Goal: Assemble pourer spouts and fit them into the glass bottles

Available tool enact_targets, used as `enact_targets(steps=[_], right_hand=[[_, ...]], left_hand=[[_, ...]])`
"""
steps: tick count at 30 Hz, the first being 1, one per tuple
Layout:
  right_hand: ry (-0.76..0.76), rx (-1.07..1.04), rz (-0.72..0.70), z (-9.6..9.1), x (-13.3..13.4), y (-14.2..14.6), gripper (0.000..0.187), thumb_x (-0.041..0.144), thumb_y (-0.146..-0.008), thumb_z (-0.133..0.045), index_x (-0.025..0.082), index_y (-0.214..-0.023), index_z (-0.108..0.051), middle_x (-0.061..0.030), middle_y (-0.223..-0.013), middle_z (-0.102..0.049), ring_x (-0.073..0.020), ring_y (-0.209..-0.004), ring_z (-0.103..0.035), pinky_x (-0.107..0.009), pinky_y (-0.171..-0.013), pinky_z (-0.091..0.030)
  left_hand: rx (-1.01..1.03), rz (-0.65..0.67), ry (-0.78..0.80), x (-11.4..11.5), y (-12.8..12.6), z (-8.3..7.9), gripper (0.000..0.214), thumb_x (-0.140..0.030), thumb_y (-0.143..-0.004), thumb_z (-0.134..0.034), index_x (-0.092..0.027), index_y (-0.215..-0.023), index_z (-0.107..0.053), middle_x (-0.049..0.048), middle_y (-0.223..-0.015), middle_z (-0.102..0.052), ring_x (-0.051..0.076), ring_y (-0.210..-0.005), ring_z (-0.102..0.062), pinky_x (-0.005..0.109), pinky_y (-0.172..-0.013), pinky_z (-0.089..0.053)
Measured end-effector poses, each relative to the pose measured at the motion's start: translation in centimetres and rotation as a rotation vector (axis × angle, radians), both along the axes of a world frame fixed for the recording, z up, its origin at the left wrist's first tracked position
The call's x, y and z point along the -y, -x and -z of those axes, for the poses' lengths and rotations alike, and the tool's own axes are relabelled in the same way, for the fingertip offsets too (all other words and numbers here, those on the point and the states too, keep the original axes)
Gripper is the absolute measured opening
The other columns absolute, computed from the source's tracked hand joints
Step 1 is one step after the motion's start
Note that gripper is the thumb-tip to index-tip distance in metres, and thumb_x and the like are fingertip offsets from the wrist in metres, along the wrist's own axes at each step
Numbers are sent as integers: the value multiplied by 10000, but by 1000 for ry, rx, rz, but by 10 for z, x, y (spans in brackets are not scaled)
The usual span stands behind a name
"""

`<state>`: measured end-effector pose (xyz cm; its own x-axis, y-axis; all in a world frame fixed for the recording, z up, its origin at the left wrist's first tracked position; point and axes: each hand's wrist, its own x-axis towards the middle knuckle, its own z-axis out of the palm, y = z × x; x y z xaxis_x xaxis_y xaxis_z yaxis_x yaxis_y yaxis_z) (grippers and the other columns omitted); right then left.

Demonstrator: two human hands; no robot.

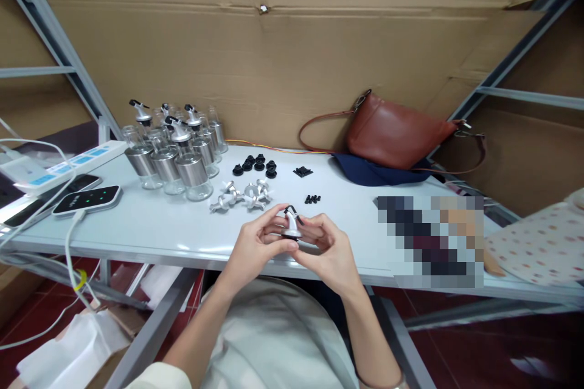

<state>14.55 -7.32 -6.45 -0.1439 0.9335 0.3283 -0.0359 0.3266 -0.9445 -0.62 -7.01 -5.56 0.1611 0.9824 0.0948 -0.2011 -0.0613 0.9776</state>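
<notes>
A silver pourer spout [291, 228] with a black flip cap on top and a black base is held just above the table's front edge. My left hand [263, 237] grips it from the left, thumb along its lower side. From the right, my right hand [329, 250] closes on it too, fingers beside the cap and thumb near the base. Beyond my hands lie several silver spout pieces [246, 194], several black round stoppers [255, 164], a small pile of flat black parts [302, 171] and a cluster of tiny black pieces [312, 199].
At left stand several glass bottles [194, 176] with steel bands, some topped with spouts. A power strip [75, 164] and a phone-like device [86, 200] with a cable lie further left. At right are a brown leather bag [396, 130] on navy cloth [378, 171] and a blurred-out patch [429, 240].
</notes>
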Motion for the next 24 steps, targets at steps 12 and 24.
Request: enact_targets(steps=[12,24], right_hand=[[-79,47,-3,5,-2,-1,465,204,-726,-719,223,-1171,-586,-109,-1159,-694,-251,-1097,-653,-393,-944,-539],[-215,-20,234,5,-7,0,80,221,-794,-671,226,-838,-737,-50,-852,-719,-177,-815,-675,-289,-727,-563]], left_hand=[[6,-79,-28,1,-2,3,601,-174,-581,-813,-182,-1103,-516,16,-931,-643,131,-839,-665,205,-729,-557],[-164,19,-180,2,-1,9,542,-166,-684,-758,-235,-1147,-486,-9,-957,-626,118,-931,-644,207,-815,-534]])
